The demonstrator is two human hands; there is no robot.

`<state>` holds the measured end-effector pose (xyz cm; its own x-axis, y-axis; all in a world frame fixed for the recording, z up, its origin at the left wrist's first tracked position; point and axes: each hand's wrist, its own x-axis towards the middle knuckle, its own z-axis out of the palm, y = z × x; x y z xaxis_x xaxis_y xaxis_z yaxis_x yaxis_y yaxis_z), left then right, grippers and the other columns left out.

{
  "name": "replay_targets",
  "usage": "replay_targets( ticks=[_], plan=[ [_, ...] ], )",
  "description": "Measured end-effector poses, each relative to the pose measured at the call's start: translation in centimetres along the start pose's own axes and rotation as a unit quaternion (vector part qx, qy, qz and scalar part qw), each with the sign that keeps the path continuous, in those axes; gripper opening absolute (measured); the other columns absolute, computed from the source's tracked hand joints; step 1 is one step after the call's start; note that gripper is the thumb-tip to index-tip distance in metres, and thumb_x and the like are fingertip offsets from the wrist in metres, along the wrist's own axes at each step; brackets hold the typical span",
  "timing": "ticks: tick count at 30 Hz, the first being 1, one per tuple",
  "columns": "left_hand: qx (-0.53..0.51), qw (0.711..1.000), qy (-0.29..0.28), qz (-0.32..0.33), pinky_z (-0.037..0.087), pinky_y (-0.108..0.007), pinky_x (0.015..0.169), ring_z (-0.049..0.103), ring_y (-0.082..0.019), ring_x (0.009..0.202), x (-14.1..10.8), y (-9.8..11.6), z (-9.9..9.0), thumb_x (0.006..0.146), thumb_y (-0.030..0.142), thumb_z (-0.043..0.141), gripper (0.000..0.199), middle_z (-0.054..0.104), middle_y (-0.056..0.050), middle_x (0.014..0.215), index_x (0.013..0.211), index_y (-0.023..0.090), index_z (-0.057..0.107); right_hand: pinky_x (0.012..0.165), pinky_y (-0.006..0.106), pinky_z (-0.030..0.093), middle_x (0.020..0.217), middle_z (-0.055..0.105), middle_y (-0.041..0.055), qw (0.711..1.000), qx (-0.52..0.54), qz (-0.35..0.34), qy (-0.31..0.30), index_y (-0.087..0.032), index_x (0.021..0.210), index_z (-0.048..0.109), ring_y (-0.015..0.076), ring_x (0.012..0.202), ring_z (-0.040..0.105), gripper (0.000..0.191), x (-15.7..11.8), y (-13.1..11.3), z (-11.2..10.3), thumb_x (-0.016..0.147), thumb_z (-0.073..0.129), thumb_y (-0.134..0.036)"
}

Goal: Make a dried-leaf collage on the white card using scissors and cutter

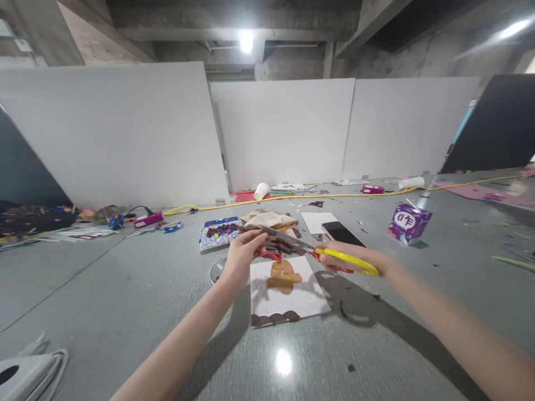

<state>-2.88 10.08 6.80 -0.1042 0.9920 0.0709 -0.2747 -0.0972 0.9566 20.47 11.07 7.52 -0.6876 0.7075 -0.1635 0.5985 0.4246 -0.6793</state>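
Grip: right hand (pixel 355 259) is wrapped around the yellow-handled scissors (pixel 317 252), fingers through the loops, so it's clamped on the handles. Blades point left toward the other hand.
Left hand (pixel 242 256): pinching a dark brown paper piece (pixel 279 243) between thumb and fingers, closed on it, holding it right at the scissor blades.
Scissor blades: look slightly apart around the brown piece, though honestly it's too small to tell how far.
Where it all is: both hands hover just above the grey table (pixel 125 312), near the middle, over a white craft card (pixel 288 292).
White craft card: lies flat on the table, has orange-brown cutout shapes (pixel 284 277) glued near its top and a row of dark brown scallops (pixel 273 319) along the bottom edge.
Behind the hands: a loose heap of tan and brown paper scraps (pixel 270 221), touching or overlapping a blue patterned card (pixel 219 233) on its left.
Phone (pixel 343 234): black screen, face up, just right of the scraps, partly on a white sheet (pixel 317 221).
Purple carton (pixel 408 223): standing upright, well off to the right.
Further back: a yellow cable (pixel 334 195) runs across the table, a paper cup (pixel 261 191) lies tipped on its side, and white partition boards (pixel 284 131) stand behind it all.
Left edge: messy pile of colourful bits (pixel 37 220), too blurry to name.
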Motion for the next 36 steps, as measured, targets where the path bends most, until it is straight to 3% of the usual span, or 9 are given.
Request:
replay_targets(
  ticks=[6, 14, 21, 27, 36],
  plan=[
    [0.006, 1.000, 0.004, -0.002, 0.038, -0.018, 0.046, 0.045, -0.004, 0.043, -0.2, 0.1, 0.0, 0.045, 0.030, 0.076, 0.031, 0.059, 0.001, 0.062, 0.067, 0.012, 0.064, 0.036, 0.021, 0.027, 0.056, 0.043, -0.0023, 1.000, -0.010, -0.016, 0.004, -0.018, 0.068, 0.037, 0.0057, 0.040, 0.032, 0.038, 0.1, 0.5, 0.0, 0.084, 0.029, -0.052],
    [0.012, 1.000, 0.008, -0.004, 0.037, -0.019, 0.046, 0.046, -0.005, 0.044, 0.0, -0.1, -0.1, 0.044, 0.030, 0.077, 0.033, 0.059, 0.002, 0.061, 0.069, 0.013, 0.064, 0.036, 0.022, 0.027, 0.053, 0.042, -0.0028, 0.999, -0.035, 0.010, 0.015, -0.019, 0.064, 0.036, 0.0056, 0.036, 0.032, 0.033, 0.3, 0.6, 0.0, 0.085, 0.030, -0.044],
    [0.018, 1.000, 0.005, -0.007, 0.037, -0.019, 0.047, 0.046, -0.005, 0.044, 0.1, -0.1, -0.2, 0.045, 0.030, 0.076, 0.032, 0.059, 0.001, 0.061, 0.069, 0.012, 0.065, 0.037, 0.022, 0.029, 0.053, 0.044, -0.0027, 0.999, -0.039, -0.005, 0.008, -0.019, 0.067, 0.035, 0.0060, 0.036, 0.034, 0.032, 0.1, 0.5, -0.3, 0.085, 0.029, -0.045],
    [0.022, 1.000, -0.001, -0.006, 0.037, -0.018, 0.047, 0.046, -0.004, 0.044, 0.5, -0.4, -0.6, 0.045, 0.030, 0.076, 0.032, 0.059, 0.001, 0.060, 0.069, 0.012, 0.065, 0.033, 0.021, 0.025, 0.053, 0.042, -0.0037, 1.000, -0.007, 0.025, 0.005, -0.019, 0.069, 0.035, 0.0051, 0.035, 0.030, 0.029, 0.0, 0.6, -0.2, 0.084, 0.033, -0.043],
    [0.032, 0.999, 0.005, -0.017, 0.037, -0.018, 0.046, 0.046, -0.004, 0.042, 0.7, -0.3, -0.6, 0.043, 0.029, 0.076, 0.034, 0.060, 0.001, 0.058, 0.069, 0.012, 0.065, 0.034, 0.021, 0.026, 0.052, 0.043, -0.0029, 1.000, -0.024, 0.017, 0.004, -0.017, 0.066, 0.041, 0.0043, 0.034, 0.032, 0.036, 0.0, 1.6, -0.3, 0.084, 0.032, -0.046]
  ],
)
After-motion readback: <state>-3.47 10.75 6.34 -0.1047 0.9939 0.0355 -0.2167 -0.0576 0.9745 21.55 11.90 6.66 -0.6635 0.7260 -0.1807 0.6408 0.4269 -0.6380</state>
